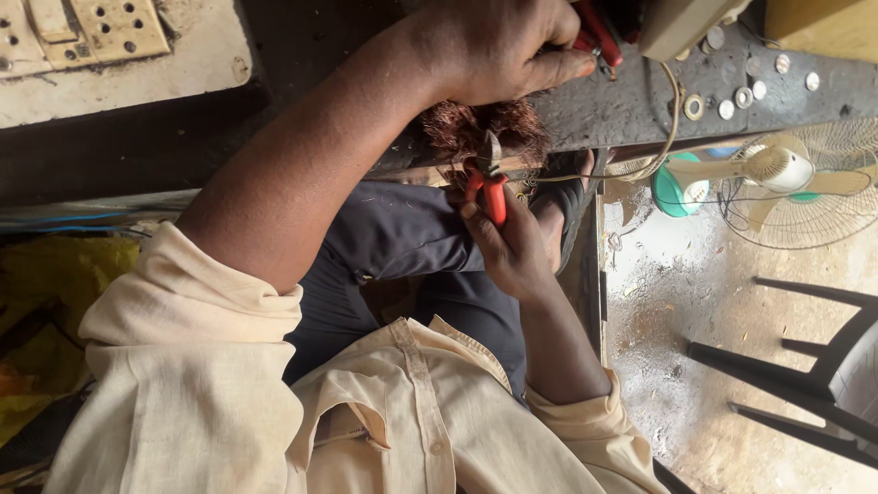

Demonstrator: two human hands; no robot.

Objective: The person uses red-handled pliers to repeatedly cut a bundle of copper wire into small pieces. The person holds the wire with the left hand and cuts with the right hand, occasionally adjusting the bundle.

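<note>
At the far left, a cream socket board (pixel 96 32) lies on a pale slab at the top corner, with yellow sheeting (pixel 46 302) below it beside your sleeve.

Your left hand (pixel 498 46) reaches up across the dark bench (pixel 622 105), fingers curled in and pressed together. The fingertips bear down on the bench surface just by a red-handled tool (pixel 599 37); you cannot tell from here whether the hand actually grips that tool or only rests against it. The palm covers the top of the copper coil (pixel 485 128), a reddish-brown tangle of wire sitting at the bench edge.

Just below the coil, your right hand (pixel 512 252) is closed around the cutters (pixel 489 183). The fingers wrap the red handles, squeezed close, thumb along one side. The metal tips point upward and touch the lower part of the coil, so the coil sits between your two hands.

A thin pale cord (pixel 663 137) loops down from the bench to the right of the cutters. Small washers (pixel 732 101) lie scattered on the bench top further right. Past the bench edge, a fan (pixel 786 174) lies on the dusty floor, and a dark chair (pixel 814 366) stands at the lower right, well apart from your hands.
</note>
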